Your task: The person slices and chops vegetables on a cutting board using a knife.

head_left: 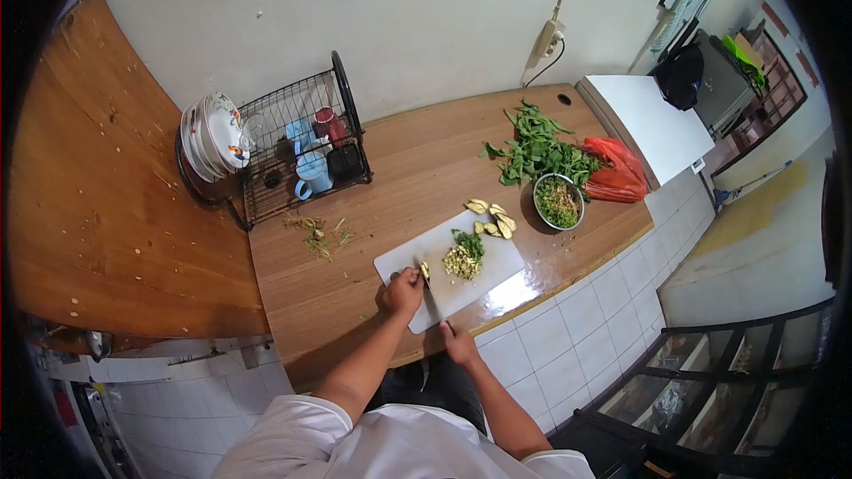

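Observation:
On the white cutting board [395, 259], my left hand [404, 293] pinches a pale yellow vegetable piece [425, 270] against the blade. My right hand [459, 344] is wrapped round the handle of a knife [433, 298], whose blade points away from me across the board's left part. A heap of chopped pale bits [462, 263] lies to the right of the blade, with chopped green leaves [468, 244] touching it. Dark-skinned, pale-fleshed vegetable pieces [493, 220], like eggplant, rest at the board's far right corner.
A metal bowl [581, 215] of chopped greens stands right of the board. Behind it lie leafy greens [537, 144] and a red plastic bag [619, 176]. Trimmings [317, 238] are scattered at left, before a black dish rack [306, 91] with cups and plates. The wooden table's edge [568, 271] is near me.

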The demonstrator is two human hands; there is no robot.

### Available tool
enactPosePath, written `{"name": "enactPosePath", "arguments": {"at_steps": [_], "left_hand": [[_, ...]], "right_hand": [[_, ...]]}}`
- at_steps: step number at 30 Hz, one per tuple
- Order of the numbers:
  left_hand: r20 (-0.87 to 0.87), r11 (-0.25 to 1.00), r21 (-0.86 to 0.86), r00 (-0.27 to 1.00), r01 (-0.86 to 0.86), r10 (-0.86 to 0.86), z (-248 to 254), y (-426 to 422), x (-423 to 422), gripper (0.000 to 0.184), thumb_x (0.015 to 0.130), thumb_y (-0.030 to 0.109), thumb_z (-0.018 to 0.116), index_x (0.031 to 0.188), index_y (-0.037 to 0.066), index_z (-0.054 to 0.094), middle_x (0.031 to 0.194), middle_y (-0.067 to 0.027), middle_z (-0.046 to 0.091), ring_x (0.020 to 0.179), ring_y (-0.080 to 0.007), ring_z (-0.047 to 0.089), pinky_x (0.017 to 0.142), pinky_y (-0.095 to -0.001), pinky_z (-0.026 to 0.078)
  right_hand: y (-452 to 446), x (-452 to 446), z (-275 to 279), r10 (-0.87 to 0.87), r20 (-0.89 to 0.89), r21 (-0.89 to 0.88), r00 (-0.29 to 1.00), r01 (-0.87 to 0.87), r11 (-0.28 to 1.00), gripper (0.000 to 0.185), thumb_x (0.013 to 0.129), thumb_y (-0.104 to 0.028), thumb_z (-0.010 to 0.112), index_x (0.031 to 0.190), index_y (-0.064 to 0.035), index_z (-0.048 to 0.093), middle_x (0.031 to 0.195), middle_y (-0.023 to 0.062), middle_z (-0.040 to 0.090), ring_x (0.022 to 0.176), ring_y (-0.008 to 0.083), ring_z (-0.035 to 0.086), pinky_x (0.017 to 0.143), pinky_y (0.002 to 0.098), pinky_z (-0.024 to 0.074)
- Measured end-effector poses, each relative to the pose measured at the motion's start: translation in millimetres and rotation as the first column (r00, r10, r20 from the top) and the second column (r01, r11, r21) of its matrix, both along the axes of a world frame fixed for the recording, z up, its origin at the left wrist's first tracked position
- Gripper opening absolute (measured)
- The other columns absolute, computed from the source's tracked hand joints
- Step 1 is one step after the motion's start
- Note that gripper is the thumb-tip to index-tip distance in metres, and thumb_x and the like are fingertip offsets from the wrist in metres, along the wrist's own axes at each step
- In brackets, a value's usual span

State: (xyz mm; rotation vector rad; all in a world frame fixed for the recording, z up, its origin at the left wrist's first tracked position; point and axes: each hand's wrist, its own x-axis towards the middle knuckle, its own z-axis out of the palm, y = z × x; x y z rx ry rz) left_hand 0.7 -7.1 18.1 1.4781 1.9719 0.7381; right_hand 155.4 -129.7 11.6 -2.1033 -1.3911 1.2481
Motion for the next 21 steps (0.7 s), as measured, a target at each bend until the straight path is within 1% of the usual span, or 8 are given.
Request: {"name": "enactPosePath", "arguments": {"at_steps": [2,6,8,12,14,18,20,21], "left_hand": [[0.008,0.999,0.040,1.000,0.004,-0.004,-21.7,3.5,-2.4,0.018,0.085,0.029,0.076,0.099,0.019,0.071,0.084,-0.0012,0.072,0.084,-0.0238,0.069,0.071,-0.0407,0.054],[0.031,0.999,0.026,0.999,-0.020,0.020,-20.6,5.2,-1.9,0.018,0.085,0.030,0.075,0.100,0.020,0.071,0.084,-0.0012,0.072,0.084,-0.0238,0.069,0.071,-0.0403,0.054],[0.041,1.000,-0.003,0.999,-0.023,0.023,-17.8,5.5,-2.3,0.020,0.085,0.031,0.075,0.101,0.020,0.071,0.085,-0.0018,0.073,0.084,-0.0241,0.070,0.072,-0.0407,0.054],[0.181,0.996,-0.087,0.982,-0.032,0.047,-40.9,7.7,-4.3,0.022,0.084,0.031,0.076,0.103,0.021,0.071,0.086,-0.0014,0.074,0.083,-0.0247,0.071,0.073,-0.0413,0.054],[0.169,0.999,-0.041,0.985,-0.027,0.034,-40.9,7.2,-5.0,0.025,0.083,0.031,0.076,0.106,0.022,0.072,0.087,-0.0014,0.075,0.082,-0.0253,0.072,0.072,-0.0416,0.054],[0.208,0.998,-0.045,0.977,-0.033,0.042,-48.2,6.9,-6.0,0.025,0.082,0.031,0.075,0.106,0.022,0.072,0.087,-0.0018,0.076,0.082,-0.0253,0.072,0.071,-0.0416,0.054],[0.129,0.998,0.016,0.990,-0.055,0.053,-41.9,4.7,-4.8,0.024,0.083,0.032,0.074,0.104,0.021,0.074,0.085,-0.0023,0.076,0.081,-0.0249,0.072,0.069,-0.0414,0.055],[0.129,0.999,0.016,0.991,-0.049,0.047,-33.8,3.4,-4.1,0.024,0.083,0.032,0.074,0.104,0.021,0.074,0.085,-0.0023,0.076,0.081,-0.0249,0.072,0.069,-0.0414,0.055]], "right_hand": [[22.8,-0.7,2.2,0.044,-0.032,-0.110,0.999,-0.047,0.993,0.071,0.099,-0.063,0.043,0.120,0.0012,0.068,0.108,0.0346,0.067,0.113,0.0500,0.061,0.099,0.0490,0.0471],[17.4,2.1,4.7,0.035,-0.049,-0.057,0.998,-0.038,0.998,0.069,0.099,-0.062,0.043,0.120,-0.0011,0.069,0.109,0.0342,0.067,0.113,0.0496,0.061,0.099,0.0488,0.0473],[-3.8,7.4,10.6,0.026,0.020,-0.173,0.999,-0.022,0.985,0.067,0.100,-0.061,0.044,0.118,-0.0018,0.069,0.108,0.0329,0.067,0.113,0.0486,0.062,0.097,0.0485,0.0480],[-35.7,13.7,21.9,0.009,0.023,-0.151,1.000,-0.005,0.989,0.067,0.100,-0.060,0.045,0.116,0.0005,0.069,0.107,0.0317,0.068,0.112,0.0474,0.063,0.096,0.0473,0.0490],[-38.5,16.9,22.6,-0.049,-0.070,-0.234,0.996,0.031,0.972,0.065,0.100,-0.059,0.046,0.116,-0.0003,0.070,0.108,0.0306,0.068,0.112,0.0464,0.063,0.095,0.0463,0.0495],[-35.9,14.0,25.6,-0.041,-0.076,-0.245,0.996,0.021,0.969,0.065,0.101,-0.059,0.046,0.118,-0.0008,0.069,0.110,0.0310,0.068,0.113,0.0459,0.063,0.096,0.0454,0.0494],[-40.6,11.1,15.3,-0.059,-0.107,-0.011,0.992,0.058,0.998,0.063,0.101,-0.058,0.048,0.097,0.0006,0.070,0.068,0.0132,0.062,0.064,0.0240,0.060,0.065,0.0392,0.0493],[-41.0,10.8,13.3,-0.065,-0.107,-0.011,0.992,0.064,0.998,0.063,0.101,-0.058,0.048,0.097,0.0006,0.070,0.068,0.0132,0.062,0.064,0.0240,0.060,0.065,0.0392,0.0493]]}}
